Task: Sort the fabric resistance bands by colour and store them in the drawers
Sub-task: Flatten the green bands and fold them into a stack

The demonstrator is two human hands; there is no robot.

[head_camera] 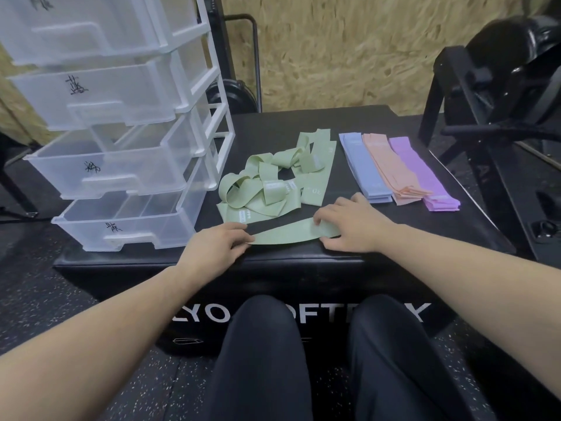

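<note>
One green band (288, 233) lies flat near the front edge of the black padded box (425, 232). My left hand (217, 249) pinches its left end and my right hand (349, 223) pinches its right end. Behind it sits a loose tangle of several green bands (267, 183). To the right lie neat stacks of blue bands (362, 165), peach bands (391, 171) and purple bands (425, 174). A clear plastic drawer unit (121, 165) stands on the box's left side, its drawers pulled out to different depths.
Each drawer front carries a handwritten black label. Black gym equipment (498, 86) stands at the right, and a chipboard wall (349, 50) is behind. My knees in dark trousers (328, 360) are close against the box's front. The floor is speckled black rubber.
</note>
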